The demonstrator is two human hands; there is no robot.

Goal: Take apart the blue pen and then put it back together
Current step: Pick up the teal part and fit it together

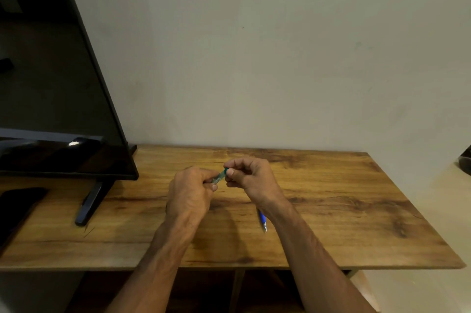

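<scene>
Above the middle of the wooden table (331, 210), both hands hold a small pen piece (219, 176) with a clear body and a teal-green end. My left hand (192, 191) pinches its clear lower end. My right hand (251, 177) pinches the teal upper end between thumb and fingers. Most of the piece is hidden by the fingers. A blue pen (262, 219) with a silver tip lies on the table under my right wrist, its upper part hidden by the arm.
A large dark monitor (58, 109) on a black foot (89, 207) stands at the left. A black flat object (17, 208) lies at the left edge. A dark item (465, 162) sits off the table's far right. The wall rises behind the table.
</scene>
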